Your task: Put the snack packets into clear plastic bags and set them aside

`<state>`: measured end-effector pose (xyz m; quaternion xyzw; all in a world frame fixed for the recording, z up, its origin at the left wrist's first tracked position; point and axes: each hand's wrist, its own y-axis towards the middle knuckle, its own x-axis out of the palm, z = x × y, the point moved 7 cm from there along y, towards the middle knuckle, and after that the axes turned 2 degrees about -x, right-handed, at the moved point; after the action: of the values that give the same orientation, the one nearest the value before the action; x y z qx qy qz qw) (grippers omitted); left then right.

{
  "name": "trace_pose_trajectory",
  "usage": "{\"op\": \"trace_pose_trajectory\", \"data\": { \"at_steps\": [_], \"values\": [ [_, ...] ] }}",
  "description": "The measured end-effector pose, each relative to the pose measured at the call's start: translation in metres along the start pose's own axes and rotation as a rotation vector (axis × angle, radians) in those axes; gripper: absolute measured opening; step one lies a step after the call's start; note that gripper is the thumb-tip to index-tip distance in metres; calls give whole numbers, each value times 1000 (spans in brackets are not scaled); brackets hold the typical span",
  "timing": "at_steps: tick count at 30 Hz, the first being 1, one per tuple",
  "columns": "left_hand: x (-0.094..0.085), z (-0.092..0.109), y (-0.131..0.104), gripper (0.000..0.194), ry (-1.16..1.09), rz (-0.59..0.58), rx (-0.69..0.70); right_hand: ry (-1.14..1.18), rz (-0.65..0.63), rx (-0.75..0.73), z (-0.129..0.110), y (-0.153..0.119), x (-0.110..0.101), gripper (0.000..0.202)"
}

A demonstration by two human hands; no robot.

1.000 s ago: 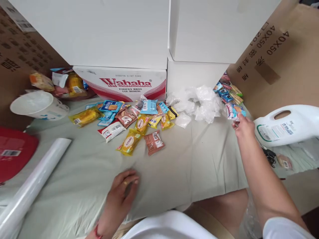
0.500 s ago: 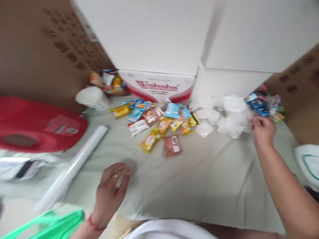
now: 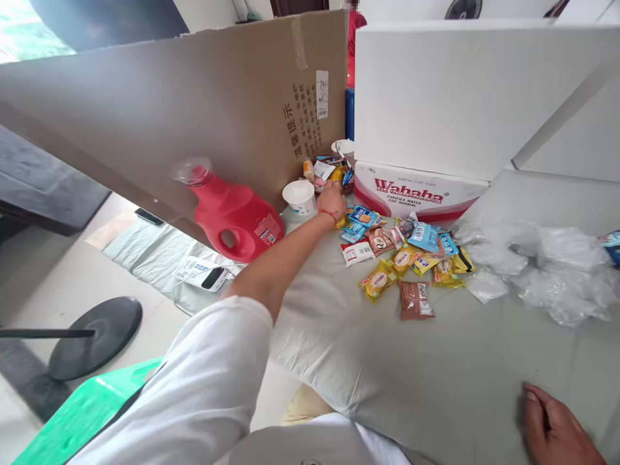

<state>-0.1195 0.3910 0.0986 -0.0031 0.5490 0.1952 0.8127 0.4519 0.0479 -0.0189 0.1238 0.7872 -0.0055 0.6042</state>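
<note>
My left hand (image 3: 332,201) reaches to the back left, fingers bent down at a heap of small wrapped snacks (image 3: 323,170). Its fingertips are partly hidden, and I cannot make out what they grip. A white paper cup (image 3: 299,196) stands just left of that hand. Right of the wrist lies a loose group of snack packets, among them a blue packet (image 3: 423,236), a yellow packet (image 3: 378,280) and a brown packet (image 3: 415,300). My right hand (image 3: 557,423) is loosely curled low on the cloth at the right, with nothing visible in it.
A red jug (image 3: 237,213) stands left of my forearm, against a cardboard panel (image 3: 232,110). White boxes (image 3: 436,97) and a Wahaha carton (image 3: 411,194) form the back. Crumpled clear plastic bags (image 3: 566,271) lie at right. A black round base (image 3: 97,339) stands on the floor.
The view has swung left. My left hand has moved from the front of the cloth to the back-left snack heap. My right hand has come away from the plastic bags toward the front.
</note>
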Motion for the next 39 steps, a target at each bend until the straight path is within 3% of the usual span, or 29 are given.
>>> {"op": "trace_pose_trajectory", "data": {
  "at_steps": [2, 4, 10, 15, 22, 27, 31, 33, 35, 39],
  "values": [
    [12, -4, 23, 38, 12, -63, -23, -28, 10, 1, -1, 3, 0, 54],
    [19, -8, 31, 36, 5, -82, -20, -39, 16, -3, 0, 5, 1, 54],
    [25, -18, 9, 38, -12, -95, -12, -98, 59, 29, -3, 3, -1, 55],
    [18, -26, -32, 36, -27, -82, 71, -118, 81, 20, -12, 5, -7, 55],
    [-13, -25, -98, 28, -126, 26, 235, -126, 105, 35, -19, 5, -13, 52],
    [-45, -2, -167, 29, -180, 26, 317, -110, 95, 23, -18, 6, -11, 51],
    [-81, 32, -211, 22, -463, 91, 393, -84, 112, 18, -20, 5, -10, 55],
    [-90, 44, -211, 17, -675, 122, 323, -61, 151, 12, -22, 4, -13, 54],
    [-86, 49, -199, 16, -937, 132, 168, -33, 178, 6, -24, 3, -16, 53],
    [-54, 52, -169, 27, -1480, 15, -199, 17, 177, -24, -27, 2, -17, 51]
  ]
}}
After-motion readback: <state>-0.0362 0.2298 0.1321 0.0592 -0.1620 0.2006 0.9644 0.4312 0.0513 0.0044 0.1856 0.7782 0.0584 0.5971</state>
